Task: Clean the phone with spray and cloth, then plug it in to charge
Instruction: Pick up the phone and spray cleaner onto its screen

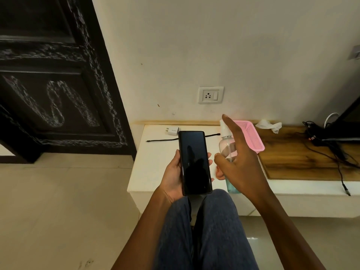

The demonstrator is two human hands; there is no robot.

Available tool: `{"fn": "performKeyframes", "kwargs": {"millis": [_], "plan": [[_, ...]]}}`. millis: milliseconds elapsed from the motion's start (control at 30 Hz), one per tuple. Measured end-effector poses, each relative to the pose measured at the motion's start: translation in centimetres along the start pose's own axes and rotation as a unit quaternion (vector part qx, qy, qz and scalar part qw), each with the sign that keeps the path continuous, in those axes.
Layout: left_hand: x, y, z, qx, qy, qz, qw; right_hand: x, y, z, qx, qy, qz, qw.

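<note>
Phone (194,162): slim glass slab, screen up, cradled by its long edges in the left hand (173,178) above the lap; likely slick and fragile. Spray bottle (227,147): light clear plastic, gripped around its body by the right hand (239,164), forefinger raised over the nozzle, beside the tabletop (155,162).

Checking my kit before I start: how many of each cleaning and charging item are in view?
Phone: 1
Spray bottle: 1
Cloth: 1
Charger adapter: 1
Black cable: 1
Wall socket: 1
Total: 6
</note>
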State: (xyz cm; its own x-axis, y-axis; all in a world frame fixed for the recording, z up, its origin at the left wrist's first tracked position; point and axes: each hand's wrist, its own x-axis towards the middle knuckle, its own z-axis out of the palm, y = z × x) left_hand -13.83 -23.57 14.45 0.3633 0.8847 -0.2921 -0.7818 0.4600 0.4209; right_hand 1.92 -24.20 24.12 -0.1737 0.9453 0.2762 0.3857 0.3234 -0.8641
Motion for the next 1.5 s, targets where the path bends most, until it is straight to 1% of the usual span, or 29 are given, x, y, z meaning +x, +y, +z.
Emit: {"fn": "performKeyframes", "kwargs": {"millis": [133, 233, 433, 533, 667, 800, 900, 1067, 1200, 1367, 1500], "plan": [[-0.4, 0.1, 0.1, 0.018, 0.002, 0.012, 1.0, 0.0, -0.2, 0.8, -0.052, 0.007, -0.023, 0.998], [-0.5, 0.2, 0.0, 0.03, 0.018, 0.023, 0.999, -0.1, 0.1, 1.6, -0.088, 0.016, -0.038, 0.995], [-0.6, 0.3, -0.4, 0.027, 0.009, 0.022, 0.999, 0.1, 0.8, 2.4, -0.089, 0.016, -0.005, 0.996], [-0.7, 0.5, -0.5, 0.014, -0.006, 0.019, 1.0, 0.0, 0.8, 2.6, -0.093, 0.036, -0.007, 0.995], [-0.6, 0.8, -0.6, 0.005, -0.017, 0.019, 1.0, -0.3, 0.9, 2.4, -0.129, 0.046, 0.013, 0.991], [-0.6, 0.8, -1.1, -0.015, -0.02, 0.021, 0.999, -0.9, 1.4, 2.0, -0.161, 0.024, 0.032, 0.986], [-0.6, 1.0, -1.4, -0.013, -0.024, 0.031, 0.999, -1.5, 2.3, 1.9, -0.184, 0.026, 0.051, 0.981], [-0.6, 1.3, -1.7, -0.015, -0.029, 0.036, 0.999, -2.4, 2.7, 1.9, -0.203, 0.017, 0.048, 0.978], [-0.4, 1.7, -1.9, -0.022, -0.021, 0.044, 0.999, -3.7, 3.2, 2.0, -0.195, -0.021, 0.069, 0.978], [-0.1, 2.3, -1.9, -0.017, -0.013, 0.059, 0.998, -5.0, 3.9, 2.7, -0.183, -0.017, 0.039, 0.982], [0.0, 2.5, -1.8, -0.021, -0.007, 0.067, 0.998, -5.6, 4.3, 3.3, -0.182, -0.04, 0.048, 0.981]]}}
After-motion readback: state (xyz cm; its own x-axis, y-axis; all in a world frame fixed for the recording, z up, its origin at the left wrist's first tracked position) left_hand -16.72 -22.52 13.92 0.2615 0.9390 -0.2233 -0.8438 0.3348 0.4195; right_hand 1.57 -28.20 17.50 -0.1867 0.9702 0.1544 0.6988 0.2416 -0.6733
